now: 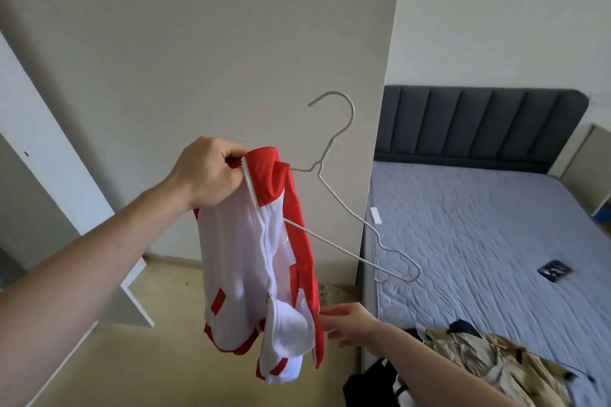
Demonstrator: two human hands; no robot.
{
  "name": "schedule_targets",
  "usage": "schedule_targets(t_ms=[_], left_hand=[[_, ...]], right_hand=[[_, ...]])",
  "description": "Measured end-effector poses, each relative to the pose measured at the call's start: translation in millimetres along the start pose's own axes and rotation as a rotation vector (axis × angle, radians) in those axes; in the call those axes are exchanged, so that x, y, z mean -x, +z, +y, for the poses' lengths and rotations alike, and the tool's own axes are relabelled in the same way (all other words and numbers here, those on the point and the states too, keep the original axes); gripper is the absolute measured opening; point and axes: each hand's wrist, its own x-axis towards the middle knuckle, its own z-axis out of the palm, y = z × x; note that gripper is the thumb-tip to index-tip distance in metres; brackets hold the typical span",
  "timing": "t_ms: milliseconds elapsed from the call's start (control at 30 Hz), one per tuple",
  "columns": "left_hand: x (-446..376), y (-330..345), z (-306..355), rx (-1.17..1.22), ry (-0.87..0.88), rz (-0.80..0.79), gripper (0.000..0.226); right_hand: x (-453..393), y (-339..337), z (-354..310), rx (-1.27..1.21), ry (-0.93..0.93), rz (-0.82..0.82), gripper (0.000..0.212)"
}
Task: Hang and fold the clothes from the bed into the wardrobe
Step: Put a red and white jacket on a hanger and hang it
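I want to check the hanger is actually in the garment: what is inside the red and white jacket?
One arm of the wire hanger runs into the red and white jacket at the collar, which the left hand grips. How far it reaches inside is covered by the fabric.

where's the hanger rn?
Head view, centre: the wire hanger is held up in the air, one end tucked into the red-and-white jacket that the left hand grips at the collar, left of the bed.

A red-and-white zip jacket point(264, 261) hangs bunched, half-threaded on a tilted white wire hanger point(344, 195), beside the wardrobe point(231, 43).
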Motion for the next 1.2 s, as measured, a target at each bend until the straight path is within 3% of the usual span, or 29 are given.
schedule_targets(t_ms=[200,267,333,433,533,667,833,933,1067,1133,1200], left_hand=[[-3.4,0.0,3.5,0.116,-0.004,-0.027,0.048],[-5.2,2.9,5.9,0.139,0.005,-0.031,0.048],[-6.2,4.8,6.1,0.166,0.013,-0.03,0.046],[-5.8,2.7,-5.7,0.16,0.019,-0.036,0.039],[0.4,0.3,-32.8,0.031,0.007,-0.111,0.044],[14.8,14.2,-64.2,-0.204,-0.01,-0.194,0.046],[23.4,38.5,-82.9,-0.326,0.027,-0.302,0.034],[27.0,51.7,-90.6,-0.411,-0.003,-0.209,0.027],[30.7,77.5,-78.5,-0.389,-0.069,-0.064,0.039],[27.6,88.2,-62.7,-0.312,-0.131,-0.025,0.042],[25.1,92.8,-47.4,-0.205,-0.169,0.021,0.043]], right_hand=[[6.2,5.0,-10.7,-0.081,0.019,-0.066,0.08],[4.8,14.1,-13.9,-0.001,-0.025,-0.004,0.069],[0.5,16.2,-13.8,0.037,-0.069,0.128,0.043],[1.4,-10.9,-16.5,-0.136,-0.099,0.336,0.013],[10.0,-66.4,-24.0,-0.365,-0.115,0.48,0.015],[31.5,-127.8,-51.5,-0.385,-0.155,0.527,0.014],[69.9,-149.6,-100.8,-0.256,-0.291,0.46,0.012],[96.9,-148.1,-122.5,-0.215,-0.345,0.408,0.01],[126.2,-110.8,-147.3,-0.166,-0.523,0.323,0.011],[136.0,-84.5,-155.3,-0.062,-0.639,0.211,0.017],[143.2,-70.4,-158.9,0.192,-0.657,0.004,0.026]])
